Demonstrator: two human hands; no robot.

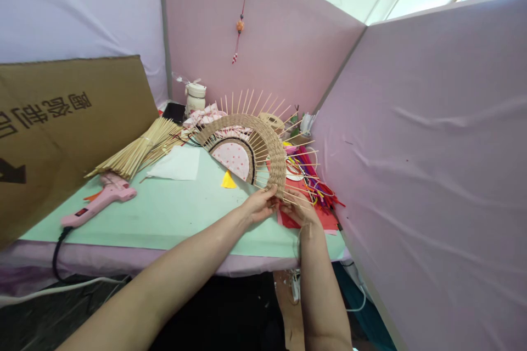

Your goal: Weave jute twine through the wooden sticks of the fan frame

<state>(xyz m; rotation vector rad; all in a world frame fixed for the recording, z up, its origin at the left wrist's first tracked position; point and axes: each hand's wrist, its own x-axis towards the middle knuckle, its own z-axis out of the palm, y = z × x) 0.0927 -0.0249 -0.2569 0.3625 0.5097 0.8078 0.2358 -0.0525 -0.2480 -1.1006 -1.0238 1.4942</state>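
Note:
A half-round woven fan (pixel 276 156) with thin wooden sticks radiating past its outer edge is held up over the table. At its centre is a pink dotted half-circle (pixel 233 159) with a dark rim. My left hand (pixel 261 204) grips the lower right end of the woven band, thumb on top. Close beside it, my right hand (pixel 300 207) has its fingers closed at the lowest sticks and the band's edge; its fingertips are partly hidden. A yellow tassel (pixel 228 180) lies on the table below the fan.
A pink glue gun (pixel 101 198) with a black cord lies at the left, near a bundle of thin sticks (pixel 138 148) and a white sheet (pixel 177 163). A cardboard box (pixel 74 137) stands far left. Coloured strips (pixel 315 175) and red sheets (pixel 329 220) lie right. A white jar (pixel 195 97) stands behind.

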